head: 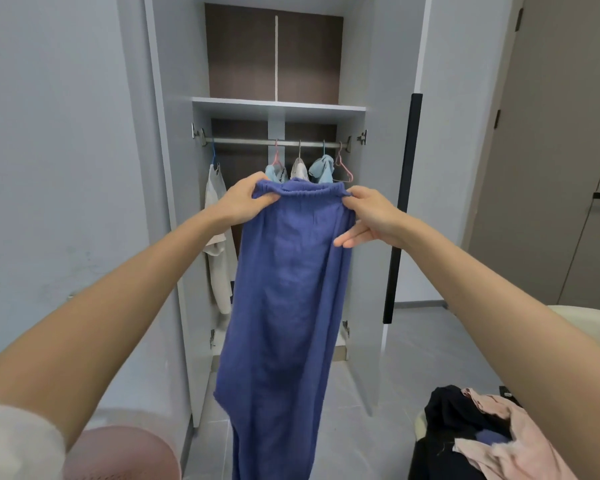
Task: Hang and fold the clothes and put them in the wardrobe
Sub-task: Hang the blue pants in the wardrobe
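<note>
I hold up a pair of blue knit trousers (288, 306) by the elastic waistband, legs hanging straight down toward the floor. My left hand (246, 199) grips the waistband's left corner. My right hand (368, 216) pinches the right corner between thumb and forefinger, its other fingers stretched out against the cloth. Behind the trousers stands the open wardrobe (278, 109) with a metal rail (250, 142). On the rail hang a white garment (217, 237), light blue and white tops (321, 169), and an empty pink hanger (343, 168).
The wardrobe's right door (388, 202) stands open with a long black handle. A pile of black and pink clothes (482, 441) lies at the lower right on a cream surface. A pink basket (125, 455) sits at the lower left. Grey tiled floor lies below.
</note>
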A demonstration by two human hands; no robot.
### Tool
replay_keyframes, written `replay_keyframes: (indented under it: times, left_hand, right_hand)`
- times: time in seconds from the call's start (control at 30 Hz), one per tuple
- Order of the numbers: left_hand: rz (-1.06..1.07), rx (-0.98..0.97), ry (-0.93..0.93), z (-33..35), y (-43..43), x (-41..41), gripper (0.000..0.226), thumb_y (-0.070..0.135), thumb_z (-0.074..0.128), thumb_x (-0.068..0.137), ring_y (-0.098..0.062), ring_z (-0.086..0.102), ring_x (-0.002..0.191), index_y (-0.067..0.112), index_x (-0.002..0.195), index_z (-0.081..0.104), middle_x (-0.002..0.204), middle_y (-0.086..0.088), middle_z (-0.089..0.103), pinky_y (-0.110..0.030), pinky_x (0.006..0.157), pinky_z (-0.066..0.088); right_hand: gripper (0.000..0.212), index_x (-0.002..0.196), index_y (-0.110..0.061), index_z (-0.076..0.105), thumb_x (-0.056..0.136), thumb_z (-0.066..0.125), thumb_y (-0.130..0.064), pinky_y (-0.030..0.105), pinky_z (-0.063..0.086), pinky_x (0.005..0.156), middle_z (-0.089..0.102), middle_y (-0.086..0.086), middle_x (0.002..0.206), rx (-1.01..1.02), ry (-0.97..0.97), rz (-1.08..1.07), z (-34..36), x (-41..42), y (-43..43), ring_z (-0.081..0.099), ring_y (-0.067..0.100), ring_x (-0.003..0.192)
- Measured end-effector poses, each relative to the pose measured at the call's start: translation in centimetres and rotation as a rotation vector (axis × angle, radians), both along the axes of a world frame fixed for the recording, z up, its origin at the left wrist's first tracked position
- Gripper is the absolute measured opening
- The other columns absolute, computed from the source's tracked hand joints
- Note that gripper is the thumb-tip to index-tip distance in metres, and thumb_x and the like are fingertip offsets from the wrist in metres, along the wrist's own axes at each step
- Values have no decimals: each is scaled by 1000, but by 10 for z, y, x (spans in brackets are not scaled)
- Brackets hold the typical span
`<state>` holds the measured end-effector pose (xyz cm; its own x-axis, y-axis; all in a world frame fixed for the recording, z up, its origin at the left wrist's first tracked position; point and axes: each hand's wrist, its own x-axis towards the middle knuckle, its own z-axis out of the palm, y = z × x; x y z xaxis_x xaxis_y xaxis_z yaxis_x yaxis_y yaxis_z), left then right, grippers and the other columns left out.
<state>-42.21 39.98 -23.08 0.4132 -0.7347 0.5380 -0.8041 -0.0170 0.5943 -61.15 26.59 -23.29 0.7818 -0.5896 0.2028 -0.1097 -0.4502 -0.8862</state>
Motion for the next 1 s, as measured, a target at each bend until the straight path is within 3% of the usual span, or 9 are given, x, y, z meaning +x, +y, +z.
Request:
replay_keyframes:
  times: [0.13, 0.2, 0.37, 0.5, 0.6, 0.67, 0.77, 0.9, 1.0]
  left_hand:
    - [-42, -47, 34, -2, -7, -8, 23, 33, 40, 100, -6, 49, 94, 15, 113, 47, 108, 0, 51, -15, 70, 37]
    - [-59, -77, 74, -6, -11, -13, 26, 33, 39, 100, -1, 48, 89, 13, 114, 47, 106, 2, 50, -15, 74, 38]
    - [-73, -129, 175, -12, -16, -19, 23, 34, 45, 98, 0, 50, 90, 17, 114, 49, 106, 6, 51, -16, 76, 40]
    - [-93, -96, 154, -22, -25, -26, 12, 30, 46, 98, 0, 48, 85, 19, 102, 47, 94, 10, 50, -16, 71, 37]
    - [-88, -81, 184, -32, -35, -32, 18, 32, 44, 99, -7, 49, 96, 16, 108, 48, 104, 4, 52, -20, 78, 39]
    - [-92, -92, 211, -38, -40, -36, 20, 32, 43, 99, -6, 50, 97, 17, 110, 48, 103, 7, 52, -13, 75, 40]
    - [-101, -121, 206, -42, -40, -45, 16, 33, 43, 100, 3, 50, 90, 20, 108, 46, 100, 11, 51, -10, 69, 40]
    - [-143, -154, 156, -41, -29, -59, 18, 36, 45, 98, 1, 52, 94, 21, 108, 48, 101, 11, 53, -16, 80, 42]
    - [-195, -168, 168, -36, -12, -77, 7, 35, 47, 97, 9, 53, 83, 30, 93, 49, 89, 18, 51, -10, 72, 43]
  right_hand:
    - [28, 102, -4, 52, 101, 31, -22, 26, 37, 54, 49, 3, 77, -472, -10, -211, 4, -3, -8, 49, 19, 67]
    - [28, 93, -4, 52, 101, 32, -21, 30, 32, 59, 50, 3, 79, -539, -20, -265, 3, -3, -11, 43, 17, 71]
    - [31, 96, 7, 52, 99, 38, -20, 32, 36, 70, 44, 7, 84, -289, -89, -165, -2, -12, -19, 39, 20, 78]
    - [23, 83, -14, 55, 99, 41, -21, 25, 32, 55, 40, 0, 68, -346, -64, -223, -11, -20, -32, 38, 15, 57]
    - [20, 99, -18, 57, 101, 38, -23, 21, 47, 44, 44, -3, 72, -200, -80, -210, -18, -24, -34, 61, 16, 49]
    - [20, 108, -19, 53, 102, 35, -25, 27, 58, 60, 46, -4, 86, -93, -74, -159, -22, -27, -33, 70, 25, 69]
    - [25, 118, -22, 50, 103, 32, -30, 38, 56, 84, 48, -6, 111, -59, -25, -128, -29, -38, -32, 69, 29, 90]
    - [27, 119, -22, 49, 103, 31, -33, 39, 58, 81, 46, -9, 118, -67, -42, -120, -30, -59, -25, 71, 27, 88]
    - [22, 112, -27, 50, 102, 31, -34, 35, 59, 77, 48, -10, 116, -81, -88, -94, -29, -79, -15, 73, 23, 82]
